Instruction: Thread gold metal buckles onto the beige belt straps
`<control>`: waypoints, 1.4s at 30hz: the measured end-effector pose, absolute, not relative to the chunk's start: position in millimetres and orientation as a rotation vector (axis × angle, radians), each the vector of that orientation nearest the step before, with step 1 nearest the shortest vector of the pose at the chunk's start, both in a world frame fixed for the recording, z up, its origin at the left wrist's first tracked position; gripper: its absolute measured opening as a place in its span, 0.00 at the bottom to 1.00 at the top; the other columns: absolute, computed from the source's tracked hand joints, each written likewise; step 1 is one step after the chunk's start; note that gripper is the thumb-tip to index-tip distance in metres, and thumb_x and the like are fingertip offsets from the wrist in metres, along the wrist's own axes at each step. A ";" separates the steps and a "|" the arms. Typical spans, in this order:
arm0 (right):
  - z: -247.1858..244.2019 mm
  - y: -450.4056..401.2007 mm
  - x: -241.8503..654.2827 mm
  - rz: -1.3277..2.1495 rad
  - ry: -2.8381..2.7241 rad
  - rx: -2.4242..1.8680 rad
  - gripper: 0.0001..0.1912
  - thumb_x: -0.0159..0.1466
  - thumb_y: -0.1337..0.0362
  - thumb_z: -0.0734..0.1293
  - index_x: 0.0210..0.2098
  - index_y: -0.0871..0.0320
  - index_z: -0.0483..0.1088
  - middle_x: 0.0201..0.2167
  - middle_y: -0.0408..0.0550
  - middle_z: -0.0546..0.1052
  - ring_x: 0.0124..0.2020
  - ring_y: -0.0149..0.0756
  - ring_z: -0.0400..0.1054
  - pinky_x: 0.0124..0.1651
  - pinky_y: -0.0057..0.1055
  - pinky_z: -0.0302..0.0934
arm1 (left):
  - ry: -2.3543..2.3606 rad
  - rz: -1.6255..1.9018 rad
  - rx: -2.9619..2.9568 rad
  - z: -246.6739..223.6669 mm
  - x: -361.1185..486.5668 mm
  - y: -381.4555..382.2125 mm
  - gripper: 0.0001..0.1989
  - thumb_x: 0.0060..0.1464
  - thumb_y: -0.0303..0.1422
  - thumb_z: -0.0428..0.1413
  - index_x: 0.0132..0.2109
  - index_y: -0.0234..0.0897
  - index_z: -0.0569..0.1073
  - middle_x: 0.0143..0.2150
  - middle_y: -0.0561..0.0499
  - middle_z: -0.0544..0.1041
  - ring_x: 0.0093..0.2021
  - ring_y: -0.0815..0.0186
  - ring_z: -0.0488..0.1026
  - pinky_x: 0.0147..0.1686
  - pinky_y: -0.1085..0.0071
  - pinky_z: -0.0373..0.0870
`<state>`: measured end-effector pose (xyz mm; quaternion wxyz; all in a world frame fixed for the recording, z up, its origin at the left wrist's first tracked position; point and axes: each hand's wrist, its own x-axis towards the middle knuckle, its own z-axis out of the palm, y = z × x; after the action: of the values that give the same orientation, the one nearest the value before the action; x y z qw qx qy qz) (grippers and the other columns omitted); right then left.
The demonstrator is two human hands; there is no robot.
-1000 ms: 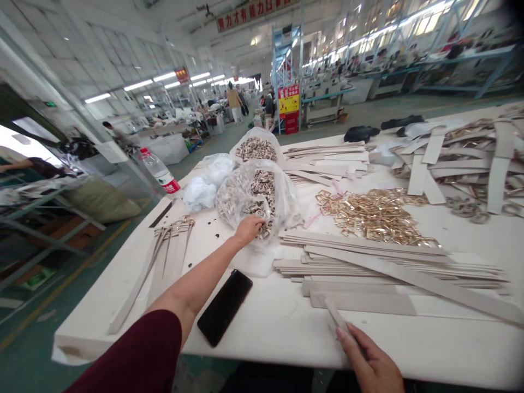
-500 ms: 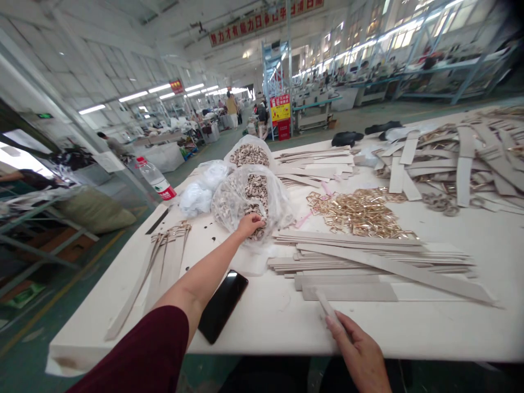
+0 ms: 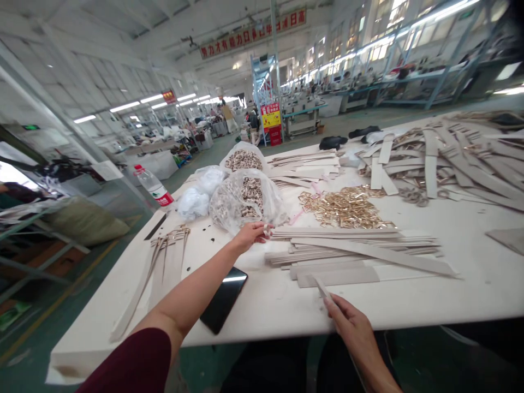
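Note:
My left hand (image 3: 249, 237) is closed on a small beige loop (image 3: 267, 229), just in front of a clear plastic bag (image 3: 223, 199) of similar loops. My right hand (image 3: 347, 317) pinches the end of a grey-beige strap (image 3: 320, 286) near the table's front edge; the rest of this strap is mostly hidden by the hand. Between the hands lies a stack of flat straps (image 3: 347, 248). Behind the stack is a heap of gold metal buckles (image 3: 347, 206). A black phone (image 3: 224, 300) lies under my left forearm.
Straps with buckles (image 3: 170, 256) lie at the left of the white table (image 3: 262, 322). A water bottle (image 3: 153, 185) and a second bag of loops (image 3: 243, 159) stand behind. A large pile of straps (image 3: 442, 155) covers the back right.
My left hand has come out of the bag of loops, toward me and slightly right, with a loop in its fingers. My right hand still holds the strap. The view has turned a little right.

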<state>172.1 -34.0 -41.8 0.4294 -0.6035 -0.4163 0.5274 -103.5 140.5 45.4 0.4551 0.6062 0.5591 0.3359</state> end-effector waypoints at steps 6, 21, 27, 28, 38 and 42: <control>20.8 -35.7 154.7 1.600 -0.692 -1.061 0.20 0.54 0.50 0.70 0.36 0.60 0.73 0.17 0.38 0.64 0.16 0.22 0.49 0.16 0.20 0.40 | 1.291 0.832 1.956 54.5 -53.1 82.3 0.11 0.52 0.30 0.53 0.42 0.35 0.76 0.33 0.48 0.75 0.29 0.70 0.71 0.31 0.74 0.67; 25.4 -30.3 159.9 1.754 -0.264 -0.483 0.14 0.58 0.58 0.69 0.36 0.63 0.73 0.26 0.44 0.69 0.20 0.21 0.55 0.14 0.14 0.50 | 0.855 0.630 1.233 50.8 7.3 22.8 0.20 0.47 0.34 0.61 0.49 0.37 0.71 0.41 0.48 0.73 0.32 0.69 0.70 0.26 0.76 0.68; 24.0 -38.9 166.0 2.046 -0.107 -0.235 0.14 0.57 0.56 0.70 0.36 0.59 0.71 0.20 0.37 0.67 0.14 0.17 0.45 0.14 0.13 0.48 | 0.673 0.635 1.171 39.1 9.2 19.9 0.21 0.41 0.28 0.63 0.47 0.37 0.75 0.41 0.49 0.73 0.34 0.69 0.67 0.24 0.79 0.66; 23.3 -40.1 166.2 2.057 -0.114 -0.242 0.14 0.57 0.55 0.70 0.37 0.59 0.72 0.20 0.37 0.66 0.14 0.17 0.45 0.14 0.13 0.48 | 0.668 0.646 1.179 38.4 9.4 20.3 0.20 0.40 0.27 0.63 0.45 0.37 0.76 0.38 0.50 0.73 0.33 0.70 0.67 0.24 0.79 0.66; 26.7 -59.7 169.4 1.589 -0.812 -0.943 0.14 0.59 0.54 0.66 0.35 0.59 0.74 0.22 0.42 0.69 0.20 0.25 0.53 0.19 0.23 0.45 | 0.865 0.734 1.211 52.6 4.2 24.4 0.19 0.38 0.30 0.65 0.41 0.34 0.73 0.29 0.53 0.73 0.23 0.72 0.68 0.19 0.78 0.67; 23.6 -62.6 180.0 1.318 -1.205 -1.168 0.14 0.60 0.54 0.65 0.33 0.57 0.76 0.22 0.42 0.70 0.22 0.29 0.59 0.25 0.27 0.53 | 0.897 0.620 1.359 59.4 -2.7 26.9 0.21 0.39 0.32 0.66 0.43 0.32 0.73 0.21 0.55 0.72 0.19 0.71 0.69 0.19 0.77 0.66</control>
<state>180.0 -62.6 23.6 0.4828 -0.4795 -0.4946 0.5407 -2.7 26.9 59.4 0.6440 0.5967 0.3938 0.2721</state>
